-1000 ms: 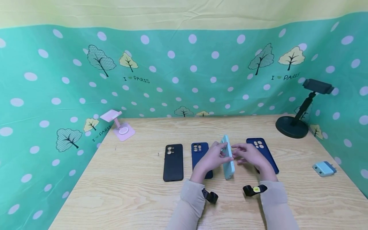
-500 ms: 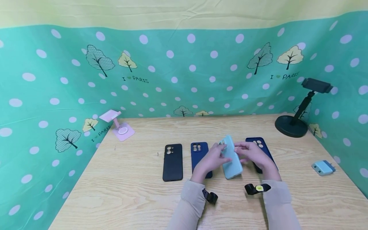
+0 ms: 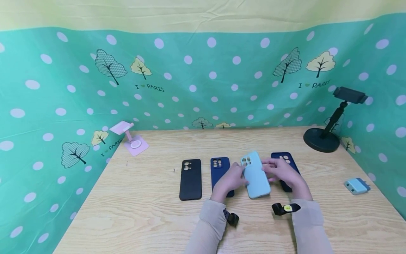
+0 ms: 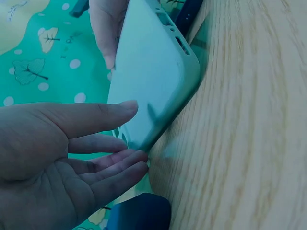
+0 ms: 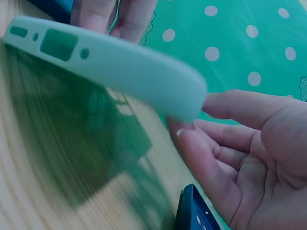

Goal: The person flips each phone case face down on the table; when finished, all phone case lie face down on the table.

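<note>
Pale case [image 3: 256, 178] is between the two hands, over the middle of the wooden table [image 3: 127, 211], with its back facing up and its camera holes at the far end. Its right side is raised; whether the left edge touches the wood, I cannot say well from where I look.

Nearest are two light sleeves [image 3: 209, 220], each with a small black wrist camera [image 3: 233, 219]. The left hand [image 3: 231, 179] is loosely spread, its fingers almost straight at the left edge and its thumb over the back, without a firm hold. The right hand [image 3: 282, 171] holds the right edge, fingers bent below it and thumb at the side.

A black case [image 3: 191, 180] and one blue case [image 3: 219, 176] lie to the left, the blue one partly under the left arm. Another blue case [image 3: 292, 163] is half hidden by the right hand. A charger [image 3: 356, 186] lies far right.

Farther back are a pink stand [image 3: 137, 145], a black stand [image 3: 321, 140], and then the dotted green cloth [image 3: 174, 77].
</note>
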Demonstrator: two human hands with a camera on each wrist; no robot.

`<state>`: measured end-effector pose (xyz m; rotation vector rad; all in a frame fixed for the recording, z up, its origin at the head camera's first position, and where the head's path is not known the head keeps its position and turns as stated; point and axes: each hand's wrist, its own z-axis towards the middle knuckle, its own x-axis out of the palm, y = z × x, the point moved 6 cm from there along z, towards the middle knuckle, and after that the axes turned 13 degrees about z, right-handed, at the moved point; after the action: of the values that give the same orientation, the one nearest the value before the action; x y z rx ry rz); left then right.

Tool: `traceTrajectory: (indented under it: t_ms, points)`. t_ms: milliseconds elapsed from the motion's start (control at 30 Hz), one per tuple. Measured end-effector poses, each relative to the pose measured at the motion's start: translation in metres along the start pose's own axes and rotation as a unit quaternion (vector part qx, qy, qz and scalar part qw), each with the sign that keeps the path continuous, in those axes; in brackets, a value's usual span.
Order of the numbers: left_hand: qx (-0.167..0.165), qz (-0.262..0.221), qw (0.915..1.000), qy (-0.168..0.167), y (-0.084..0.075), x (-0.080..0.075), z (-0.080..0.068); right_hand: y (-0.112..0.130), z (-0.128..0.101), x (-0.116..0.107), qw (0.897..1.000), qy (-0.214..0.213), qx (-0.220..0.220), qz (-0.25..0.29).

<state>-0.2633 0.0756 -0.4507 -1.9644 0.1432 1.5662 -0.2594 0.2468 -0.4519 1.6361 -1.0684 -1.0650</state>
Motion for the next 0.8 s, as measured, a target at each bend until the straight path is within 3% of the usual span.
traceTrajectory:
  t_ms: [500, 800]
  points:
    - [-0.012, 0.005, 0.9999, -0.003, 0.003, 0.002, 0.001, -0.010, 0.006, 0.004, 0.995, -0.049, 0.020, -0.086]
    - [-0.032, 0.009, 0.9994, -0.014, 0.006, 0.005, 0.002, -0.009, 0.010, 0.010, 0.990, -0.073, 0.007, -0.120]
